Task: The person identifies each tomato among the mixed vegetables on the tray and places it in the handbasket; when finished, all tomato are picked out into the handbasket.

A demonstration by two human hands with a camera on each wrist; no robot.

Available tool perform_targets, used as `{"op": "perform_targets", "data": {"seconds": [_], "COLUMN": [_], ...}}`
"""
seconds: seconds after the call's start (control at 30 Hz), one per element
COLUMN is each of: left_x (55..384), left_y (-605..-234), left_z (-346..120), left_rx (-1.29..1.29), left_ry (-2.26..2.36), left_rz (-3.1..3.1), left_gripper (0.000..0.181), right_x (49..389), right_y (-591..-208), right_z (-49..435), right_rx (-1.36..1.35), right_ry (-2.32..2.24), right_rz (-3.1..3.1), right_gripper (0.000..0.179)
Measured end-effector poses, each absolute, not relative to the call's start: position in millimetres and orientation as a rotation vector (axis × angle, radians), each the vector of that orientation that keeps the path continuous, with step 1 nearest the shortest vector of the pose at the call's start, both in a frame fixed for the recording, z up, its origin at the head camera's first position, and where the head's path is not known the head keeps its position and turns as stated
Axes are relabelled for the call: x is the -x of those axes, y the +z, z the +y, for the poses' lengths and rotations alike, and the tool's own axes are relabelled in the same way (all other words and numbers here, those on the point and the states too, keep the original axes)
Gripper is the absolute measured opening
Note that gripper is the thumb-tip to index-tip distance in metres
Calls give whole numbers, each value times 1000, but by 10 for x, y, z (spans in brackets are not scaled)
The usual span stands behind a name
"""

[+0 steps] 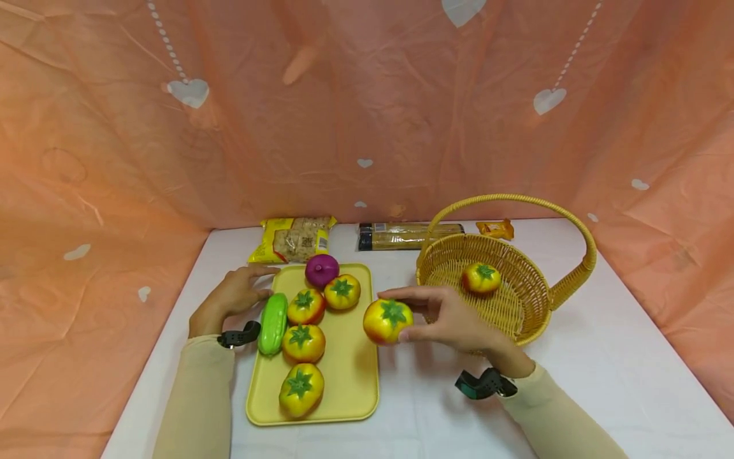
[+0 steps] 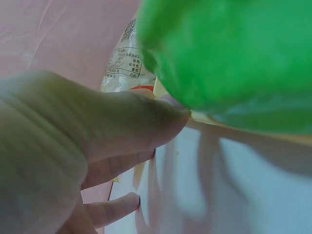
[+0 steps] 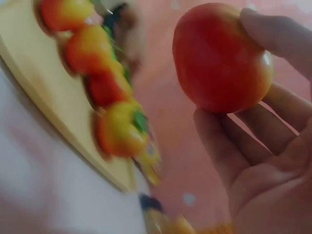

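Observation:
In the head view, my right hand point(image 1: 453, 319) grips a yellow-red toy tomato point(image 1: 388, 321) with a green star-shaped top, between thumb and fingers. It hangs in the air just right of the yellow tray point(image 1: 352, 382); the right wrist view shows the red side of the tomato point(image 3: 219, 58). My left hand point(image 1: 237, 293) rests at the tray's upper left edge, its thumb point(image 2: 141, 122) touching the rim beside a green cucumber-like vegetable point(image 1: 273, 324). Several more tomatoes point(image 1: 304, 344) and a purple onion point(image 1: 322, 271) lie on the tray.
To the right stands a wicker basket point(image 1: 533, 280) with a tall handle and one tomato point(image 1: 482, 278) inside. Along the back lie a yellow-and-clear food bag point(image 1: 295, 239), long packs of noodles point(image 1: 410, 236) and a small orange packet point(image 1: 496, 229). A peach curtain point(image 1: 367, 115) hangs behind.

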State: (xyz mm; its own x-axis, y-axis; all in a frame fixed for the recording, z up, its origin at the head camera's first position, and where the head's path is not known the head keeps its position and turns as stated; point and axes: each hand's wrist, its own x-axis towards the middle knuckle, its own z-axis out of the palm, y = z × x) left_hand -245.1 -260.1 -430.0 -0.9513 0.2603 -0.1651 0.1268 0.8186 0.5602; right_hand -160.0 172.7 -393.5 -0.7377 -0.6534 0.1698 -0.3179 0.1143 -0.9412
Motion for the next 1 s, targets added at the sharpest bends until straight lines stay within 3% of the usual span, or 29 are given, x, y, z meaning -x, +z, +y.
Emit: {"op": "perform_targets", "data": {"seconds": [0.43,0.73,1.0], "left_x": [2450,2460,2468], "left_y": [-4288,-4323,-4314], "left_z": [-2589,-2614,-2612], "left_rx": [-306,-296,-306], "left_ry": [822,825,802], "left_rz": [2772,2769,2772], "left_gripper": [53,53,53], "right_x": [1854,1987,2084], "right_y": [-3672,-3777,-3805], "right_z": [2541,2597,2529], "right_rx": [680,474,455], "right_ry": [-1770,-1513,-1232], "right_rz": [2301,2431,2604], "right_gripper": [53,52,57]}}
